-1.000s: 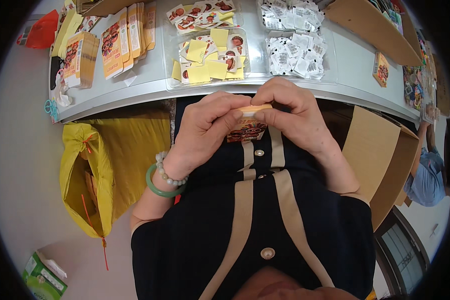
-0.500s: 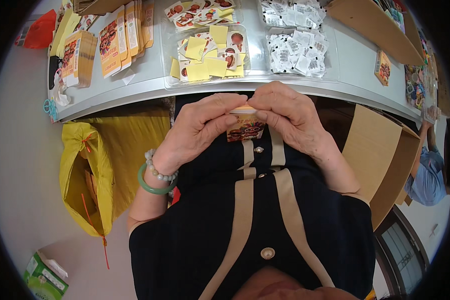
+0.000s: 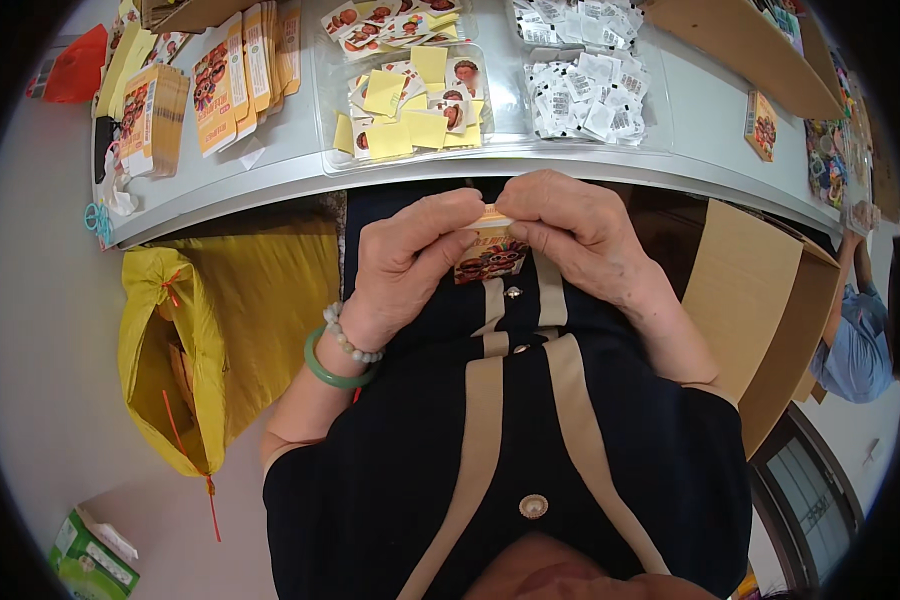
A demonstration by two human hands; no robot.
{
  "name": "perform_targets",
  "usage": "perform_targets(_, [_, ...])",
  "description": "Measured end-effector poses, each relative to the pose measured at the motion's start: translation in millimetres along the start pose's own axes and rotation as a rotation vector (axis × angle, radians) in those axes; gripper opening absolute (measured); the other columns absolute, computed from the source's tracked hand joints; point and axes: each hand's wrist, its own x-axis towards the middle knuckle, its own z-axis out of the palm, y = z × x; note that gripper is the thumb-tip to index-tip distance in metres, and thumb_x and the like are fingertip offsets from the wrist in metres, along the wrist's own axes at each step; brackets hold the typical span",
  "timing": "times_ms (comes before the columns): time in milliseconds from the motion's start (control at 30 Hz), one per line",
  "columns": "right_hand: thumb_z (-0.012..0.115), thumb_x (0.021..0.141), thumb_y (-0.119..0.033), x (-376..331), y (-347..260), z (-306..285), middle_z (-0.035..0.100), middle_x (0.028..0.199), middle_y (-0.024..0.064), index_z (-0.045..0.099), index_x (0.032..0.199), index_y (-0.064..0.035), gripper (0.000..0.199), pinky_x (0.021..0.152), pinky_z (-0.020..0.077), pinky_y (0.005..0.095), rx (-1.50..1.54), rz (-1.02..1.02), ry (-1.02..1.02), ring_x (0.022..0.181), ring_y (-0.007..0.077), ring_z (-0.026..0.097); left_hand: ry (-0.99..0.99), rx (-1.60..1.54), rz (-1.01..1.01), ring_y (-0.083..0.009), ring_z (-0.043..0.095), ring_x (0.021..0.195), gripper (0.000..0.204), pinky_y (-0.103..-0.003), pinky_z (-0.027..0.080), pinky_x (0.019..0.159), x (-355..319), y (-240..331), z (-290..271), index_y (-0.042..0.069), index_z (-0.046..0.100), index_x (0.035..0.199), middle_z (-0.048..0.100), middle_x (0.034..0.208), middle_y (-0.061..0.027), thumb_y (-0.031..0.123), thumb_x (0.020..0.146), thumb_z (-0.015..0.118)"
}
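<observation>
Between my two hands is a small orange printed cardboard box [image 3: 489,262], held upright in front of my body just off the table's near edge. My left hand [image 3: 417,243], with a bead bracelet and a green bangle at its wrist, pinches the box's upper left corner. Thumb and fingers of my right hand [image 3: 577,232] grip the upper right corner. The fingertips of both hands meet around the top flap, which partly hides it. Beyond them on the table stand clear trays, one with yellow and picture cards [image 3: 410,135], another with white sachets [image 3: 592,103].
Flat box blanks [image 3: 230,85] lie in stacks at the far left, near blue scissors [image 3: 98,220]. One orange box [image 3: 761,126] lies at the right. A yellow bag [image 3: 175,370] hangs below on the left; a cardboard carton [image 3: 745,300] stands right. Another person [image 3: 858,345] is at far right.
My left wrist has shifted slightly to the right, and its bracelets with it. Both hands keep their hold at the box's top. The whole view has shifted a little.
</observation>
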Motion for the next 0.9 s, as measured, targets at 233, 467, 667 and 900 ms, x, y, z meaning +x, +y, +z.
perform_targets(233, [0.065, 0.077, -0.003, 1, 0, 7, 0.062, 0.094, 0.0126, 0.061, 0.095, -0.001, 0.019, 0.075, 0.0502, 0.0345, -0.052, -0.102, 0.123, 0.088, 0.0298, 0.062, 0.005, -0.11, -0.029, -0.0188, 0.059, 0.103, 0.025, -0.027, 0.047, 0.088, 3, 1, -2, -0.002, 0.064, 0.106, 0.063, 0.111, -0.0135, -0.005, 0.081, 0.062])
perform_targets(467, [0.064, 0.079, 0.001, 1, -4, -5, 0.062, 0.094, 0.01, 0.062, 0.096, 0.0019, 0.017, 0.075, 0.0479, 0.0278, 0.151, 0.064, -0.021, 0.087, 0.0206, 0.061, -0.054, -0.213, -0.1, -0.0168, 0.06, 0.099, 0.023, -0.026, 0.047, 0.084, 7, 4, -7, -0.002, 0.065, 0.104, 0.065, 0.107, -0.0113, -0.004, 0.082, 0.059])
perform_targets(667, [0.063, 0.078, 0.002, 7, -16, -5, 0.063, 0.09, 0.0088, 0.062, 0.093, 0.003, 0.016, 0.071, 0.0472, 0.0268, 0.155, 0.131, -0.03, 0.081, 0.0162, 0.06, -0.139, -0.031, -0.295, -0.0079, 0.058, 0.084, 0.019, -0.021, 0.047, 0.075, 21, 29, -20, -0.003, 0.065, 0.101, 0.066, 0.094, -0.0054, -0.003, 0.085, 0.055])
perform_targets(900, [0.063, 0.076, 0.005, 7, -11, -11, 0.063, 0.087, 0.0074, 0.064, 0.091, 0.0033, 0.015, 0.07, 0.0471, 0.026, 0.253, 0.178, -0.051, 0.079, 0.0152, 0.059, -0.23, -0.012, -0.193, -0.0089, 0.059, 0.089, 0.024, -0.022, 0.046, 0.081, 22, 30, -21, -0.001, 0.063, 0.11, 0.066, 0.098, -0.0046, 0.004, 0.088, 0.057])
